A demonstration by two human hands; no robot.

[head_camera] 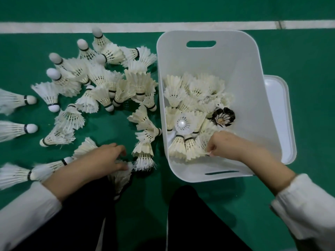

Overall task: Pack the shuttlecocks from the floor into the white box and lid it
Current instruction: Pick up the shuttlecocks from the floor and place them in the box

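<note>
Several white feather shuttlecocks (101,82) lie scattered on the green floor left of the white box (250,98). The box holds several shuttlecocks (192,95), one black-feathered (223,117) and one plastic (183,124). My right hand (228,144) is inside the box near its front wall, fingers curled and pinching the feathers of a shuttlecock (196,148). My left hand (107,159) is on the floor, fingers curled around the feathers of a shuttlecock (121,175) by my knee. The white lid (279,113) lies behind the box's right side.
A white court line (126,27) runs across the floor beyond the pile. My knees in dark trousers (195,214) sit at the bottom of the view, close to the box's front edge. More shuttlecocks (14,129) reach the left edge.
</note>
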